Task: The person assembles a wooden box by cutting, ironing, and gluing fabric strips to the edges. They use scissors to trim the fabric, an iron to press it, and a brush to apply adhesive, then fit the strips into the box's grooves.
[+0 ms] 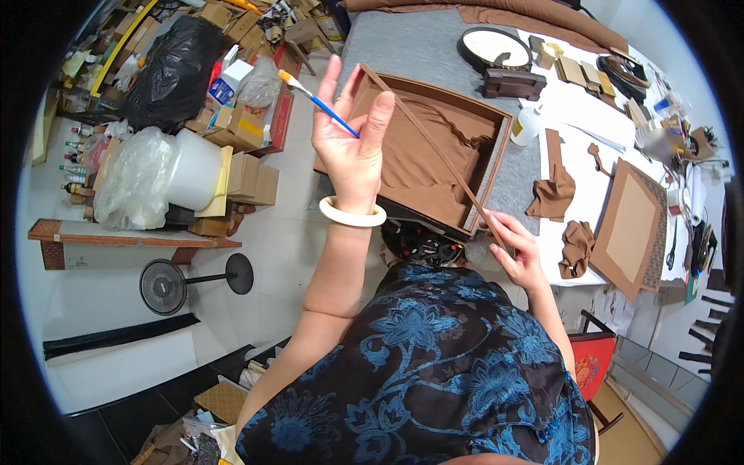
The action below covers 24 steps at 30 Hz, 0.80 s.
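A blue-handled paintbrush (332,114) with a pale, yellowish tip is tucked across my left hand (350,139), which is raised palm up over the box's left side. A long, thin brown strip (434,151) slants over the box. Its far end is beside my left fingers and thumb; whether they touch it I cannot tell. Near the box's front right corner, my right hand (515,249) pinches the strip's near end between thumb and fingers. Beneath both is a shallow open box (502,147), lined with brown cloth (422,163) that lies wrinkled toward the back right.
Right of the box, the table holds a white bottle (527,125), brown cloth scraps (552,195), a framed brown panel (632,221) and a round white-faced piece (494,54). Cartons (252,182) and a black bag (172,70) crowd the left. A fan (164,286) stands on the floor.
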Tool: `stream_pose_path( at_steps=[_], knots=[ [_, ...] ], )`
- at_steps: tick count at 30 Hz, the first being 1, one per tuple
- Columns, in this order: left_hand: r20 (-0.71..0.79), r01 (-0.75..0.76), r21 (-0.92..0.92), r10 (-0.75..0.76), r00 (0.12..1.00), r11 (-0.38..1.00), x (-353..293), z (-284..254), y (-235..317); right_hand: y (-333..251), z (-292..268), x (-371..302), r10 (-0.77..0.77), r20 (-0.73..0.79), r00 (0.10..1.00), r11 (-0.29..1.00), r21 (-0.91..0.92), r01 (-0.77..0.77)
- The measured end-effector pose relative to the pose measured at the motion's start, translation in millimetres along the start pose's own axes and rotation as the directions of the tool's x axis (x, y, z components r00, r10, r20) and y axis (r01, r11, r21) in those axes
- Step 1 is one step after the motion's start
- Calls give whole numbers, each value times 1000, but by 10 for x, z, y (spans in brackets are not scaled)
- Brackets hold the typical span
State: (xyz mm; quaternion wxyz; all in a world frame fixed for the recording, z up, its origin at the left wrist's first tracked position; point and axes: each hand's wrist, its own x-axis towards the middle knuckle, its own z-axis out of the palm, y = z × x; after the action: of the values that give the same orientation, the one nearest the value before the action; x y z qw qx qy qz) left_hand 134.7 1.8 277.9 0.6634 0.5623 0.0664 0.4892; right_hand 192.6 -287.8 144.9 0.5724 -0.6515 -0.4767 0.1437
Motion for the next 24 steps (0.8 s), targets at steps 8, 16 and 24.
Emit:
stream_pose_path(
  at_steps=[8, 16, 24],
  knots=[
    [18, -9, 49, 8, 1000, 999, -25, 33, 36, -89, -26, -47, 1, -31, 1000, 1000, 2, -1],
    [90, -28, 123, 17, 996, 992, -51, 66, 96, -115, -123, -92, -15, -42, 999, 999, -42, 13],
    [8, 47, 34, -48, 999, 998, -164, 189, -5, -112, -143, -160, -31, -78, 996, 997, -71, 26]
  ],
)
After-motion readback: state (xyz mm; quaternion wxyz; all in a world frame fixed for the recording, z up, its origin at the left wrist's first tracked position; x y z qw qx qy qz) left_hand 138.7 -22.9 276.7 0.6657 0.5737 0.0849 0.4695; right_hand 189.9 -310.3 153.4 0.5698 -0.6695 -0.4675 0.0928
